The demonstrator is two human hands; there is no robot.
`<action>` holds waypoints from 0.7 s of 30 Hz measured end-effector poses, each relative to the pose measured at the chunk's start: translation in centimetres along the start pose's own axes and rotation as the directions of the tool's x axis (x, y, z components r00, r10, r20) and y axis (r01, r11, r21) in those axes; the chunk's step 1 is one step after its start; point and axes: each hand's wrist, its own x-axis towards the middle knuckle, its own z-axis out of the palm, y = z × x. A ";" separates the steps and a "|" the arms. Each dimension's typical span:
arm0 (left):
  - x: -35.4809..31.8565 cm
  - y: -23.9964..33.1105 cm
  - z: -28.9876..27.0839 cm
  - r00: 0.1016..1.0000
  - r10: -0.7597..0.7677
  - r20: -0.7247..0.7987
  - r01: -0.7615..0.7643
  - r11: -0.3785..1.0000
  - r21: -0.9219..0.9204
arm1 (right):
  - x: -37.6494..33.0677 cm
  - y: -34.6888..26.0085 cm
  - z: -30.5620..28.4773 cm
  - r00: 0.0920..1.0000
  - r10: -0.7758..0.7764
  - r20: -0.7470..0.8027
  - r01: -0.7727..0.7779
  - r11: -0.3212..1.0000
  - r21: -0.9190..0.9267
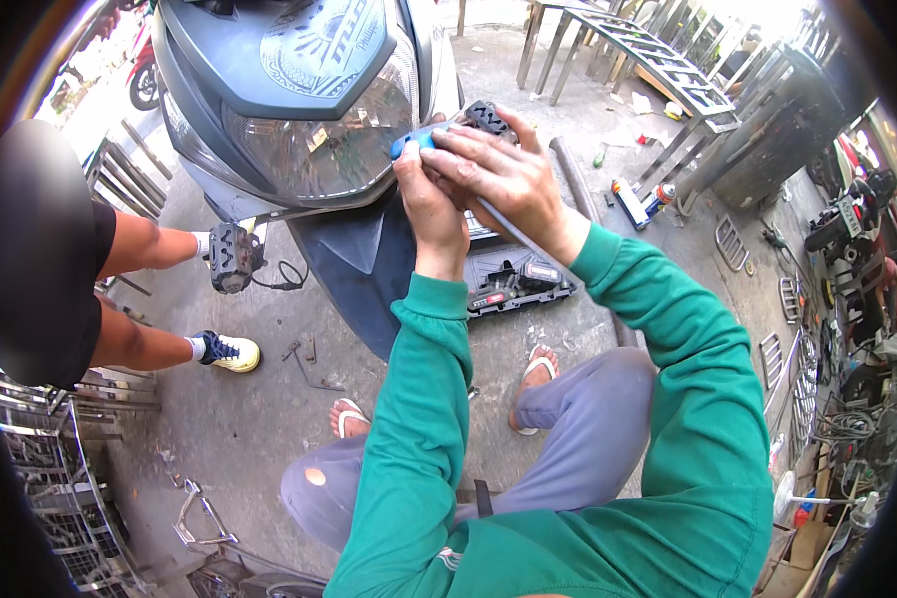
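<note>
Screwdriver (421,140): blue handle, tip hidden, lying against lower R edge of scooter headlight (314,140). Left hand (431,204) gripping handle, fingers closed. Right hand (503,174) resting over it, fingers half-curled, pressing near headlight. Open tool case (518,282) sitting on ground below headlight.

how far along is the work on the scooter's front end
Done: the tool case lies open on the ground. In hand: both the left hand and right hand grip a blue-handled screwdriver against the headlight. Left: the headlight sits in the front panel, nothing visibly removed.
</note>
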 end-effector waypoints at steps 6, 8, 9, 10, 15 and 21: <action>-0.2 0.6 0.0 1.000 0.020 0.012 -0.022 0.965 0.262 | -2.7 -2.6 -0.1 0.978 0.133 0.158 -0.126 0.991 -0.055; -0.3 1.0 0.0 1.000 -0.013 -0.005 0.014 0.951 0.308 | -3.1 -2.2 -0.6 0.973 0.110 0.204 -0.100 0.993 -0.055; -0.3 1.1 0.1 1.000 -0.014 0.009 0.010 0.935 0.353 | -3.2 -2.0 -1.0 0.965 0.096 0.245 -0.082 0.994 -0.067; -0.3 1.3 0.2 1.000 -0.011 0.023 0.001 0.917 0.398 | -3.2 -1.7 -1.3 0.967 0.107 0.230 -0.107 0.994 -0.014; -1.0 1.9 0.7 0.996 -0.084 -0.036 0.090 0.963 0.253 | -3.1 -1.6 -3.1 0.959 0.211 0.187 -0.253 0.938 0.238; -5.0 4.3 2.1 0.990 0.128 0.056 -0.139 0.891 0.432 | -3.0 -2.8 -5.5 0.663 0.677 0.319 -0.687 0.381 0.618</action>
